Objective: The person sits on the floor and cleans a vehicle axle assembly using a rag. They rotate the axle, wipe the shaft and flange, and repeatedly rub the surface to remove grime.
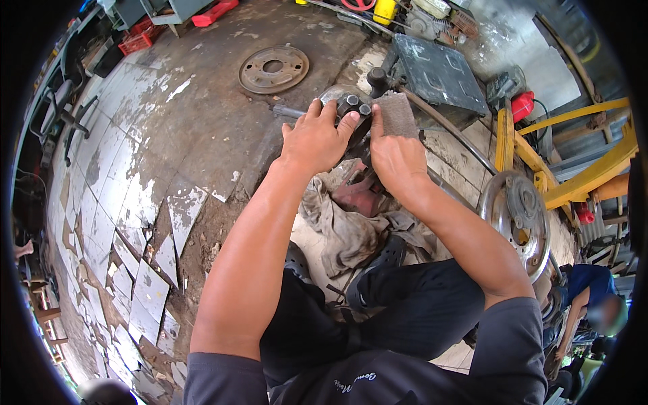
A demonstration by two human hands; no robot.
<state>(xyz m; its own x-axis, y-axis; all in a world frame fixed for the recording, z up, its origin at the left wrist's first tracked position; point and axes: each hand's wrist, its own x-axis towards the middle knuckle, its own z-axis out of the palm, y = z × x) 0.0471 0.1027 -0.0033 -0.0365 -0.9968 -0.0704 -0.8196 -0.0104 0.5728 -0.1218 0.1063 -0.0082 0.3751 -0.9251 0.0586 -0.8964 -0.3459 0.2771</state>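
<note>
My left hand (314,138) lies over a dark metal part with round bolt-like heads (351,104), its fingers and thumb closed about the near side; where the fingertips press is partly hidden. Close beside it, my right hand (398,162) grips a rough brown-grey rectangular piece like sandpaper (397,115), index finger stretched along its edge and the other fingers curled out of sight. Behind both hands stands a dark round knob (377,79). Below them, a dirty grey cloth (344,233) drapes over a faded red metal piece (358,194) between my feet.
A rusty round plate (274,69) lies on the floor ahead. A dark metal case (440,73) stands at the far right, near a yellow metal frame (574,172) and a shiny wheel rim (516,219). Broken tiles (145,293) cover the left floor. Another person (587,297) is at the lower right.
</note>
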